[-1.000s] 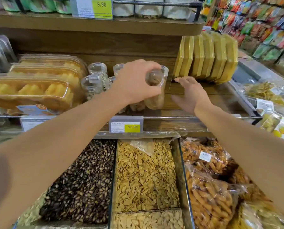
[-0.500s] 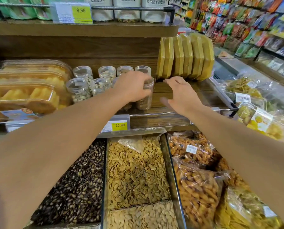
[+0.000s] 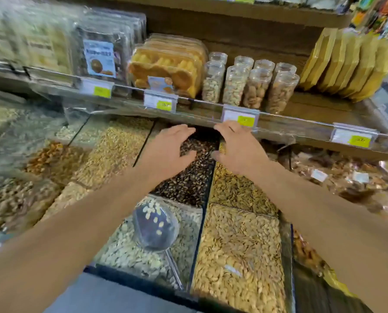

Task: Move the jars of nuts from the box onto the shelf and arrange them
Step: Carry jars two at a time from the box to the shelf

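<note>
At nine to ten o'clock the view is blurred: clear plastic packs of pale goods [image 3: 41,44] stand on the long wooden shelf [image 3: 306,107], then a clear box with a blue label [image 3: 99,57]. Beside it, toward eleven o'clock, sits a stack of clear trays of golden pastries [image 3: 168,64], with white-and-yellow price tags [image 3: 160,102] clipped along the shelf's front rail.

At twelve to one o'clock stand the clear round plastic jars of nuts [image 3: 249,84], upright on the shelf in close rows, touching one another, between the pastry trays and a leaning row of flat yellow packets [image 3: 348,64] at two o'clock.

Below the shelf edge, at the centre, both hands hang over the bins, apart from the jars. The left hand [image 3: 168,152] has its fingers loosely spread and gently bent, holding nothing, above the bin of dark striped seeds [image 3: 190,177]. The right hand [image 3: 238,145] lies just beside it, fingers likewise relaxed and empty, its fingertips near the middle price tag.

At six o'clock a clear plastic scoop [image 3: 155,224] rests in a bin of pale seeds [image 3: 129,251]. At five o'clock lies a bin of tan flat seeds [image 3: 240,249]. At three to four o'clock bagged snacks [image 3: 337,177] appear, blurred.
</note>
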Demonstrator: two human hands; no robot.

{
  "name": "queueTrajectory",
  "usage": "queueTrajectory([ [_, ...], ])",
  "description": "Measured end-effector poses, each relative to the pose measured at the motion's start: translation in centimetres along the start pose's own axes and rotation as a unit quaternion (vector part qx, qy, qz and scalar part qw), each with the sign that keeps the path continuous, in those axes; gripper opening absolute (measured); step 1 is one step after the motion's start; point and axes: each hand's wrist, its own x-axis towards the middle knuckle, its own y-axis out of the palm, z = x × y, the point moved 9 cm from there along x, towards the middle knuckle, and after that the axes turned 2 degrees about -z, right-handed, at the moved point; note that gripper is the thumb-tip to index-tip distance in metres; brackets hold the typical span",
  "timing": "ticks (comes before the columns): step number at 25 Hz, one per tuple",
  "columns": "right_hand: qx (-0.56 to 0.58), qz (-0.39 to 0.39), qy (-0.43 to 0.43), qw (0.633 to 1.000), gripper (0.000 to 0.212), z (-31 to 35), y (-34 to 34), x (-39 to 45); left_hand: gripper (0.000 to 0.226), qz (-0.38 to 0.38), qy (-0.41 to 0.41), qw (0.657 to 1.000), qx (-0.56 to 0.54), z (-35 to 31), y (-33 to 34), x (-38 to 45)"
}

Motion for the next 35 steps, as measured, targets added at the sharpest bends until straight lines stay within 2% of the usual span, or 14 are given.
queueTrajectory([
  [4, 0.022, 0.078, -0.098, 0.992, 0.071, 12.6, 7.1, -3.2, 0.058, 0.008, -0.134, 0.991, 0.01, 7.9, -2.3, -14.2],
  [7, 0.014, 0.144, -0.163, 0.976, 0.072, 20.5, 12.1, -6.3, 0.059, 0.013, -0.214, 0.977, 0.006, 11.4, -3.6, -24.0],
  [10, 0.01, 0.2, -0.248, 0.948, 0.074, 28.6, 16.4, -10.8, 0.061, -0.002, -0.346, 0.938, 0.017, 14.0, -5.4, -34.1],
  [14, 0.012, 0.215, -0.402, 0.89, 0.07, 37.8, 19.1, -18.4, 0.063, -0.038, -0.484, 0.874, 0.01, 12.7, -6.3, -47.9],
  [19, 0.009, 0.267, -0.557, 0.787, 0.071, 45.5, 22.3, -30.4, 0.061, -0.09, -0.648, 0.755, 0.037, 5.4, -6.8, -64.3],
  [23, -0.012, 0.301, -0.657, 0.691, 0.07, 50.1, 24.4, -42.2, 0.065, -0.118, -0.757, 0.64, 0.053, -2.0, -6.9, -76.9],
  [30, -0.06, 0.319, -0.78, 0.536, 0.069, 57.0, 26.7, -63.7, 0.062, -0.185, -0.87, 0.454, 0.053, -15.6, -5.8, -96.9],
  [35, -0.088, 0.335, -0.813, 0.468, 0.068, 61.7, 29.6, -77.5, 0.054, -0.247, -0.895, 0.37, 0.032, -22.5, -4.2, -108.8],
])
